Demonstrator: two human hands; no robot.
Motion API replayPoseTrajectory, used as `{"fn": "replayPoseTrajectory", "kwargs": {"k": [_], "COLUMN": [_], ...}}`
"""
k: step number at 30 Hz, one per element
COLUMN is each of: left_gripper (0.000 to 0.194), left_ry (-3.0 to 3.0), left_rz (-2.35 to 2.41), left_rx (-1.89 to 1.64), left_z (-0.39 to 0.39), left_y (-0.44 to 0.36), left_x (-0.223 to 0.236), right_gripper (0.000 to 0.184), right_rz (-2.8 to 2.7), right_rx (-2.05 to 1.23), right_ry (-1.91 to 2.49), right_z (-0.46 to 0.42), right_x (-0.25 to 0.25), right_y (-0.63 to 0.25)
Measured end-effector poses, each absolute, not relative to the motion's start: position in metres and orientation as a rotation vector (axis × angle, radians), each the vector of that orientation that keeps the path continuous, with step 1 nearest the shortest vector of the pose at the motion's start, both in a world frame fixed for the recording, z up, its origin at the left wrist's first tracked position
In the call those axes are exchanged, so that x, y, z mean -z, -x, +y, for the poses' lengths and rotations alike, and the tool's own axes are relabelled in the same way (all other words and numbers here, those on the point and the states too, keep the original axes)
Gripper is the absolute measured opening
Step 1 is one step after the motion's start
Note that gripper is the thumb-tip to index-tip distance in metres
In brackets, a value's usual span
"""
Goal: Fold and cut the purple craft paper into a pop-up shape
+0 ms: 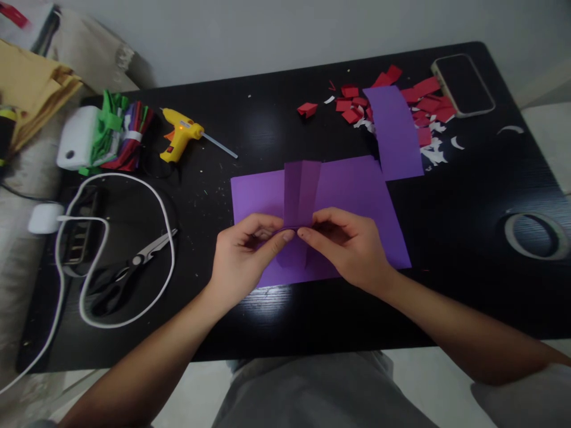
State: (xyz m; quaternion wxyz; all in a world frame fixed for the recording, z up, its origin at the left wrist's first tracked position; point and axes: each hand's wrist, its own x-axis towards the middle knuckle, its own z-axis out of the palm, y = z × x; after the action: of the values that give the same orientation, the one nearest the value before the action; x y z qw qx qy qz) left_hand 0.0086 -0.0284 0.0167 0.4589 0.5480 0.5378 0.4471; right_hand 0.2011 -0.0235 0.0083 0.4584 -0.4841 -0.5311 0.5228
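A folded strip of purple paper (301, 189) stands up between my hands, creased lengthwise, with its lower edge pinched. My left hand (250, 246) grips that edge between thumb and fingers. From the other side my right hand (350, 244) pinches the same edge, the two thumb tips almost meeting. Under both hands lies a larger sheet of purple paper (357, 184), flat on the black table (214, 321). Another purple strip (397, 134) with one ragged edge rests beyond the sheet's far right corner, partly on red paper scraps (428, 104).
A yellow glue gun (181, 134) with a glue stick lies at the back left, near bundled pipe cleaners (111, 134). Scissors (134, 264) lie inside a loop of white cable (167, 208). On the right are a phone (464, 83) and a roll of tape (535, 236).
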Motion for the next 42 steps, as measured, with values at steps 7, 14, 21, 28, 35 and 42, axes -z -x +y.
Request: {"fn": "replayPoseTrajectory", "kwargs": {"k": [7, 14, 21, 28, 35, 42], "left_gripper": [0.013, 0.015, 0.009, 0.011, 0.010, 0.013], "left_ry": [-1.366, -1.376, -1.448, -1.418, -1.341, -1.390], "left_rz": [1.336, 1.332, 1.323, 1.319, 1.272, 1.251], "left_rx": [-1.075, -1.070, -1.074, -1.057, -1.077, -1.042], "left_z": [-0.0286, -0.0281, -0.0281, -0.0285, -0.0267, -0.0270], "left_y": [-0.0079, -0.0076, -0.0085, -0.0079, -0.0097, -0.0083], "left_x": [-0.0167, -0.0152, -0.0144, -0.0150, -0.0184, -0.0152], "right_gripper": [0.015, 0.021, 0.020, 0.019, 0.013, 0.013], "right_rz": [-1.303, -1.256, -1.314, -1.306, -1.266, -1.270], "right_rx": [-1.296, -1.365, -1.352, -1.344, -1.345, -1.338], "right_ry": [1.190, 1.156, 1.163, 1.193, 1.200, 1.206], "right_z": [-0.0221, -0.0222, -0.0212, -0.0222, -0.0218, -0.0226], "right_x": [-0.0072, -0.0080, -0.0095, -0.0077, -0.0074, -0.0059], "right_y": [-0.2022, -0.2008, -0.2008, -0.2015, -0.2011, -0.2004]}}
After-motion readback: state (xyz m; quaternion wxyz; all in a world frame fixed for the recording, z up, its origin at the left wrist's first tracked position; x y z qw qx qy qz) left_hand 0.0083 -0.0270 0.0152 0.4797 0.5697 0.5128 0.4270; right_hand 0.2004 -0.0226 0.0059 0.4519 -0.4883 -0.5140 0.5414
